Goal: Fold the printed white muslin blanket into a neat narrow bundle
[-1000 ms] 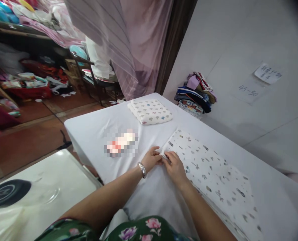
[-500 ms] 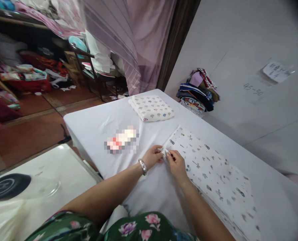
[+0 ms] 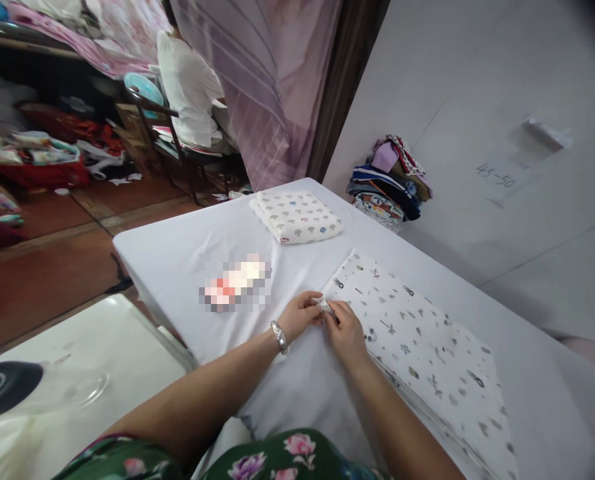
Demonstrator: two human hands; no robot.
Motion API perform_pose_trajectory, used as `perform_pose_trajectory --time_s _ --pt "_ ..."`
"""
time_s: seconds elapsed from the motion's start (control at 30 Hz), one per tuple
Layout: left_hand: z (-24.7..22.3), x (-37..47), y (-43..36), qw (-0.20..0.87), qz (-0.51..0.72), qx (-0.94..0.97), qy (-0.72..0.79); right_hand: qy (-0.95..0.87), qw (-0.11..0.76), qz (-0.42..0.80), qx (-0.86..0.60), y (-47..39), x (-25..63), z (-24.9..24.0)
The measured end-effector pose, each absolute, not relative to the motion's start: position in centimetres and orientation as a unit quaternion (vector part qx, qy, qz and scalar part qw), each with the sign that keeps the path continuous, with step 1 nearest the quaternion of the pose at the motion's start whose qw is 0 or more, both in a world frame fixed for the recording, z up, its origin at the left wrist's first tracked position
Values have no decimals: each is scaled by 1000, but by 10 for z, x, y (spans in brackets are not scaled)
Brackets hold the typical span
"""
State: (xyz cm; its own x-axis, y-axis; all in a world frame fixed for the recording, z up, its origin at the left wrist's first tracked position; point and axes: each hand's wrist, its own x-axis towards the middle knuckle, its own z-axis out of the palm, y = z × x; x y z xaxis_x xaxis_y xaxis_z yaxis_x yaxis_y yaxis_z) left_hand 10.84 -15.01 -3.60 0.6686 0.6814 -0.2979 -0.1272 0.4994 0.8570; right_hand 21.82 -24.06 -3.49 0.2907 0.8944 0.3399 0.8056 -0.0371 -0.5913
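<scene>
On the white-covered table, a stack of white printed cloth (image 3: 417, 333) lies spread to the right, its layered edge facing me. My left hand (image 3: 300, 317), with a silver bracelet at the wrist, pinches the cloth's near left corner. Close beside it, my right hand (image 3: 345, 330) grips the same corner between thumb and fingers. A small bunched bit of fabric shows between the two hands; the fingertips partly hide it. Farther back sits a folded cloth (image 3: 297, 217) with a mushroom print.
A blurred-out object (image 3: 235, 283) lies left of my hands. A white surface (image 3: 127, 347) with a dark round item (image 3: 7, 387) stands at lower left. Folded garments (image 3: 390, 177) are piled by the wall. Behind, a person in white (image 3: 187, 90) sits near a curtain (image 3: 297, 87).
The view has shifted slightly, and more of the seated person shows. Both hands stay at the cloth corner, with the fingers slightly rearranged around the bunched fabric.
</scene>
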Motion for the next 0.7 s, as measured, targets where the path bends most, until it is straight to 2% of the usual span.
perform_pose_trajectory --time_s 0.33,0.5,0.7 --pt "-39 111 -150 772 245 472 349 -536 435 84 -719 -238 220 -39" --pt "-44 109 -150 715 280 551 326 -579 388 55 -715 -240 214 -38" --pt "-42 106 -150 694 279 585 313 -596 366 29 -714 -242 211 -40"
